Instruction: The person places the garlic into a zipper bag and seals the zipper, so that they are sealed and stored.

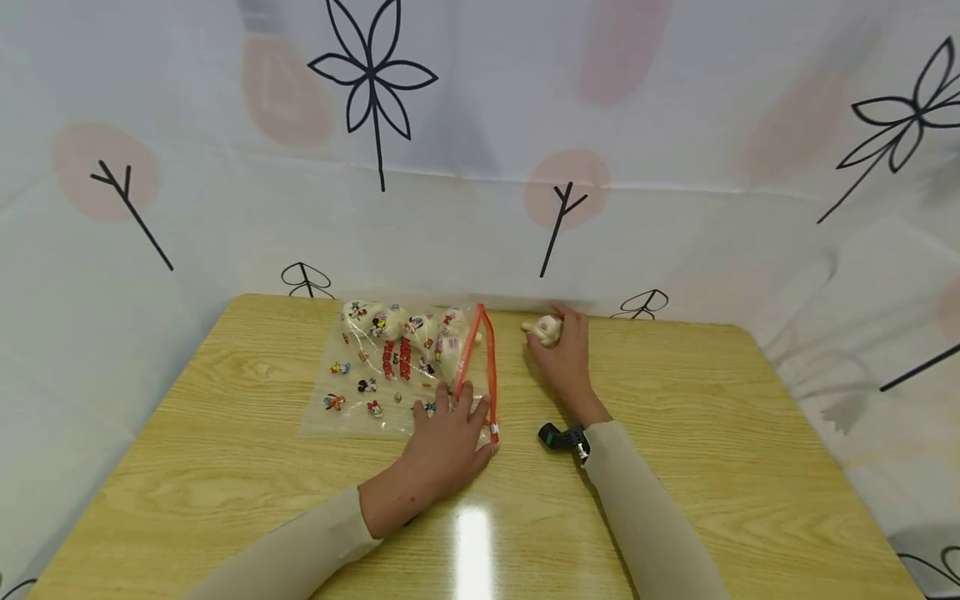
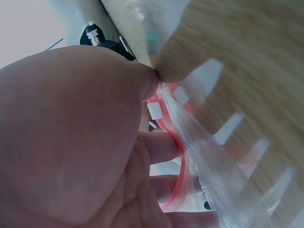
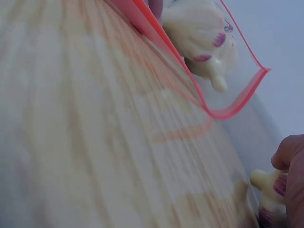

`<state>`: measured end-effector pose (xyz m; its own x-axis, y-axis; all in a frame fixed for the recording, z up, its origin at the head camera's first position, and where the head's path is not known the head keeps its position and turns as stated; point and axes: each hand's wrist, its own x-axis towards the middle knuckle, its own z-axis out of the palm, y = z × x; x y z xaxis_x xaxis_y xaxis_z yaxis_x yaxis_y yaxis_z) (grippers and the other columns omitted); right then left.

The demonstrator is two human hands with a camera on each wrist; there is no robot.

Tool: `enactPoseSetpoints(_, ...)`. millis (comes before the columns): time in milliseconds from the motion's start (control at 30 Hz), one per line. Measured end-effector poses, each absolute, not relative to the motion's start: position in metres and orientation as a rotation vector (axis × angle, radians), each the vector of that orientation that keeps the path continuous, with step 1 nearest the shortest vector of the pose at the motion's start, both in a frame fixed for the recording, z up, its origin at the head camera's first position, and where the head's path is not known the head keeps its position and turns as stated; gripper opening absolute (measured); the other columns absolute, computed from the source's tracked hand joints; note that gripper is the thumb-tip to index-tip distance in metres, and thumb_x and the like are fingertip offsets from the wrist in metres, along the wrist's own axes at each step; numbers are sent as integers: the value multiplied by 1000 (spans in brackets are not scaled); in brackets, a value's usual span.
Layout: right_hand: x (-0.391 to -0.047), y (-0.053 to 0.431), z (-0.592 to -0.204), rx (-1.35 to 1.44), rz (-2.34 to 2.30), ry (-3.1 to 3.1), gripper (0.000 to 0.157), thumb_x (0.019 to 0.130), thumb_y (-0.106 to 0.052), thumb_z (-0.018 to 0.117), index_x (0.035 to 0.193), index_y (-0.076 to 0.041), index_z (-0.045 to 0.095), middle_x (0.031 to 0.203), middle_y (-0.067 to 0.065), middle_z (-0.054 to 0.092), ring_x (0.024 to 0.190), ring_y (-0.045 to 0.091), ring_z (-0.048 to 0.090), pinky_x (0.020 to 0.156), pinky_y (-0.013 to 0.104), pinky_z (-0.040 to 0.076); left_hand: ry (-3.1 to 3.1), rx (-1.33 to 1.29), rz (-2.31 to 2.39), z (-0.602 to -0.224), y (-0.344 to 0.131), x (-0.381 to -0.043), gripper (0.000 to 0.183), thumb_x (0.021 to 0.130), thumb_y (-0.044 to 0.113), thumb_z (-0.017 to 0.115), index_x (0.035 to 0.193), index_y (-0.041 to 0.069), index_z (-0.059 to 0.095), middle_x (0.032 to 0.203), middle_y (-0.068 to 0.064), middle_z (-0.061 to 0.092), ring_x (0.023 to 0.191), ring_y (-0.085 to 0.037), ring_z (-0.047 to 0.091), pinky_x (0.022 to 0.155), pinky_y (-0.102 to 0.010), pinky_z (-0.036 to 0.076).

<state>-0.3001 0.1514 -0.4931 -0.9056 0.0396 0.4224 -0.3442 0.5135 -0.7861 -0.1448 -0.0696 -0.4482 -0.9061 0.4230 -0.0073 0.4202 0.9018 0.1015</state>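
A clear zip bag [image 1: 352, 425] with cartoon figures and a red zip edge [image 1: 491, 367] lies on the table, its mouth gaping to the right. Several white garlic bulbs [image 1: 450, 350] with purple streaks are inside, along its far side. My left hand [image 1: 446, 442] rests on the bag's near right corner, fingers spread; in the left wrist view the thumb [image 2: 147, 83] touches the zip edge. Right of the mouth, my right hand [image 1: 564, 354] grips one garlic bulb [image 1: 546, 331] between thumb and fingers, close over the table. The right wrist view shows its stem and purple streaks [image 3: 270, 190].
The wooden table [image 1: 712, 433] ends at a white cloth backdrop [image 1: 465, 225] with printed flowers, close behind the bag and the right hand. A black wrist-camera piece [image 1: 561, 437] sits by the right cuff. Bright light reflects off the table's front.
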Motion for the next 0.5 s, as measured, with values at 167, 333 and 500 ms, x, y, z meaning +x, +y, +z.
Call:
enactPoseSetpoints(167,-295,151,-494,261,1424,-2359,78,91,-8,80,156,5,38,138,25,47,118,31,53,92,35,48,3039,674,147,-448,-69,-145,69,108,56,53,161,12,48,166,-20,40,150,-56,35,103,-79,41)
enactPoseSetpoints(333,-291,150,-495,250,1530,-2342,77,90,-8,83,151,8,38,134,23,51,109,27,56,77,17,48,3042,673,135,-449,-69,-146,69,108,57,52,161,12,48,166,-20,40,150,-56,35,104,-78,41)
enactPoseSetpoints(500,-289,150,-495,236,1519,-2347,70,90,-12,85,143,8,44,132,21,54,103,24,57,72,15,47,3040,672,132,-450,-69,-145,69,108,57,52,161,13,47,167,-19,39,150,-55,35,104,-78,41)
